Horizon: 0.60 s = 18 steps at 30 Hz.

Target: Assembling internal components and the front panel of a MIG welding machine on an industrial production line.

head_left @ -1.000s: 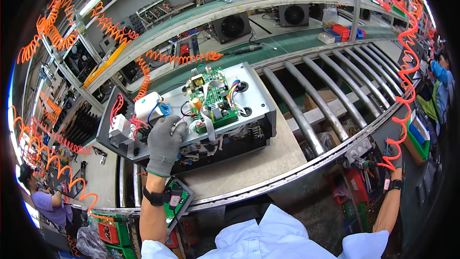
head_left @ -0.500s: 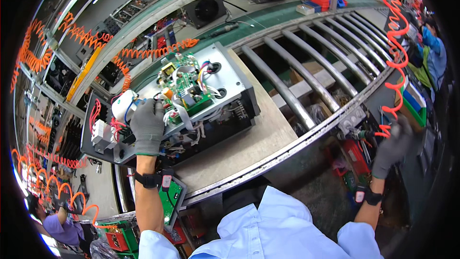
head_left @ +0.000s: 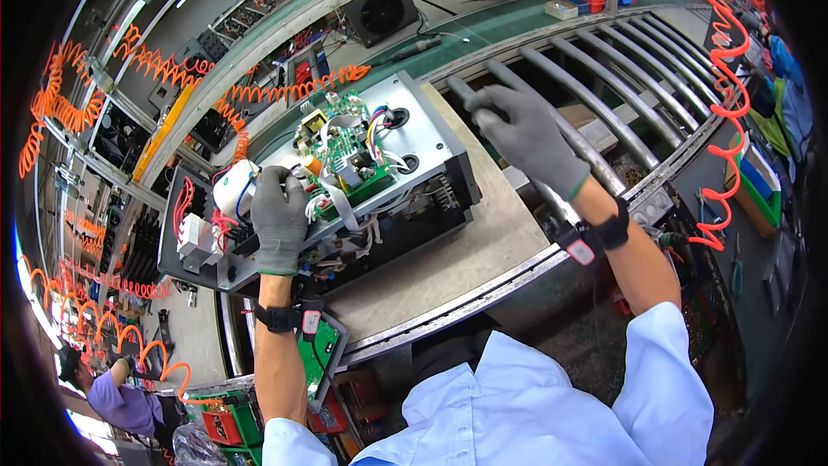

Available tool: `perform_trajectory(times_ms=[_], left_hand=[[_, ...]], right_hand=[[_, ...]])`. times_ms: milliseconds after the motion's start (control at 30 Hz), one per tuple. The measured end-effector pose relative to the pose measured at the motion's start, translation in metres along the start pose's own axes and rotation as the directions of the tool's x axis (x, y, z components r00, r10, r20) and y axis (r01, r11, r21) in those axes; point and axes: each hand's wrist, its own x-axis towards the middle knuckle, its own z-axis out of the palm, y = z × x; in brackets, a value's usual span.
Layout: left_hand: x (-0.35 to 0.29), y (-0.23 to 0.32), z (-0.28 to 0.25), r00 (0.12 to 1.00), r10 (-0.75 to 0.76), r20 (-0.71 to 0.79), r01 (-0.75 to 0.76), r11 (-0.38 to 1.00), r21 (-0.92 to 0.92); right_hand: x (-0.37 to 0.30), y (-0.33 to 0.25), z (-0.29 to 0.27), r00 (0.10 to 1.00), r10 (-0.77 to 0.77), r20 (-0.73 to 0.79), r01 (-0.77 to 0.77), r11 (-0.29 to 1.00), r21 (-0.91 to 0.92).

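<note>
Near the white rounded part (head_left: 235,190) with a blue band, my left hand (head_left: 280,220), in a grey glove, rests on the opened black-and-silver electrical unit (head_left: 423,142). Its fingers curl down over the metal panel, and what they grip is hidden. Several wires and a green circuit board (head_left: 345,151) sit on top of the unit. My right hand (head_left: 535,142), also gloved, hangs above the metal rollers, right of the unit. Its fingers are bent together toward the unit; whatever lies between them is too small to make out.
The unit lies on a pale board (head_left: 492,216) beside the rollers (head_left: 642,112). An orange coiled hose (head_left: 729,103) hangs at the right. A green circuit board (head_left: 317,354) leans below the bench edge. Another person (head_left: 125,393) works at the lower left.
My right hand has come up and left from beside the coiled hose at the right to above the rollers near the unit. The left hand stays at the unit beside the white part.
</note>
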Motion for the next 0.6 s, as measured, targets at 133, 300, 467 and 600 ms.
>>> perform_trajectory(times_ms=[133, 300, 467, 600], left_hand=[[-0.001, 0.002, 0.001, 0.999, 0.029, -0.044, -0.028, 1.0, 0.011], [-0.001, 0.004, 0.0, 0.997, -0.082, -0.008, 0.082, 0.996, -0.044], [0.0, 0.006, -0.002, 0.998, -0.061, -0.024, 0.061, 0.998, 0.0], [-0.001, 0.006, 0.0, 0.998, -0.057, -0.042, 0.056, 0.998, -0.012]], right_hand=[[0.056, -0.008, 0.02, 0.988, -0.12, 0.098, 0.116, 0.992, 0.044], [0.112, -0.011, 0.051, 0.935, -0.047, 0.351, 0.026, 0.998, 0.064], [0.149, -0.014, 0.076, 0.768, -0.058, 0.638, 0.087, 0.996, -0.014], [0.173, -0.028, 0.088, 0.504, 0.044, 0.863, 0.141, 0.981, -0.132]])
